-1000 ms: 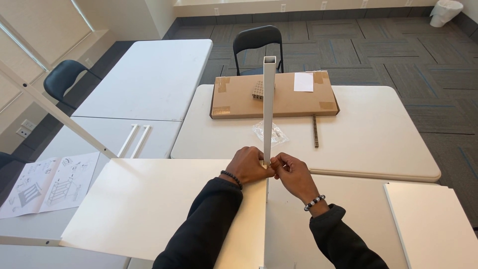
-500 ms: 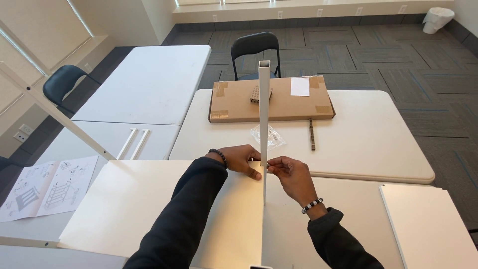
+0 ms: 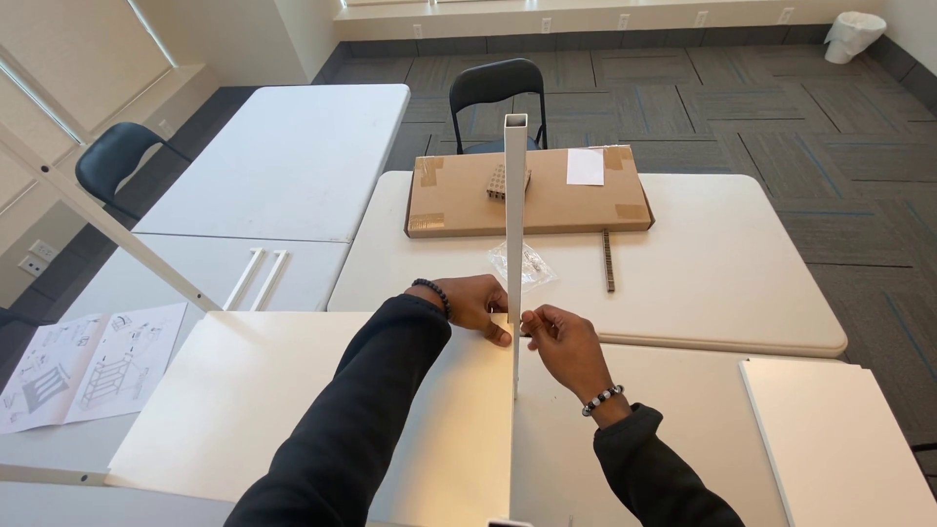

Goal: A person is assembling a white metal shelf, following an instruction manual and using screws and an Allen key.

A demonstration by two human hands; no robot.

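**A:** Grey carpet tiles, white folding tables pushed together, a black chair (image 3: 496, 93) at the far side. What's nearest the camera?

**B:** A white panel (image 3: 293, 410) lying flat, with a tall white square tube (image 3: 514, 244) standing upright at its right edge. Both hands meet at the tube, about midway up.

**A:** Grip on the left?

**B:** Left hand (image 3: 475, 304) is wrapped against the tube's left face, fingers curled, thumb pointing down along it. Dark beaded bracelet at the wrist. Closed on the tube as far as I can see.

**A:** And the right?

**B:** Right hand (image 3: 558, 342) sits just right of the tube, fingertips pinched narrow and touching the tube's side. Something small may be in the pinch; too small to tell. Beaded bracelet here too.

**A:** Containers?

**B:** Flat brown cardboard box (image 3: 527, 190) on the far table, taped shut at the corners, white label on top. A small block of pale wooden dowels (image 3: 508, 181) rests on its lid, behind the tube. Contents of the box not visible.

**A:** Anything loose?

**B:** Clear plastic bag (image 3: 532, 265) of small hardware just beyond the hands, a dark thin rod (image 3: 608, 260) to its right. Instruction sheets (image 3: 93, 363) lie at the near left. Another white panel (image 3: 839, 439) lies at the near right. White waste bin (image 3: 854, 34) in the far right corner.
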